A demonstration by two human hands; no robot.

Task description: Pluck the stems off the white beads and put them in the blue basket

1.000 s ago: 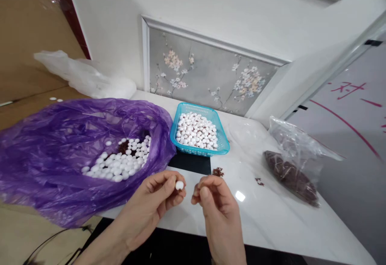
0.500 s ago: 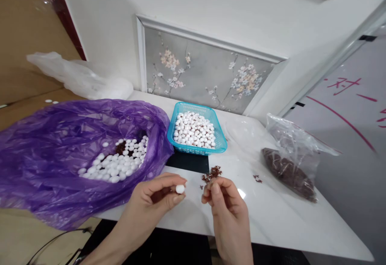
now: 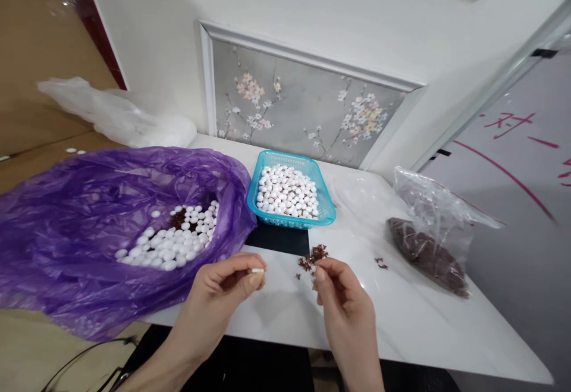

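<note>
My left hand (image 3: 223, 288) pinches a small white bead (image 3: 257, 270) between thumb and forefinger, just in front of the purple plastic bag (image 3: 80, 219). My right hand (image 3: 341, 297) is closed in a pinch beside a little pile of dark red bits (image 3: 314, 255) on the white table (image 3: 401, 320); what its fingertips hold is too small to make out. The purple bag lies open with many white beads (image 3: 172, 243) inside. A blue basket (image 3: 325, 216) behind the hands is filled with more white beads.
A clear plastic bag of dark red material (image 3: 428, 255) lies at the right. A white plastic bag (image 3: 116, 115) sits at the back left by the wall. The table's front edge runs just under my wrists; a dark cable (image 3: 80, 356) hangs below left.
My left hand has turned the white bead edge-on and drawn slightly left. My right hand has shifted right, away from the left, next to the red pile.
</note>
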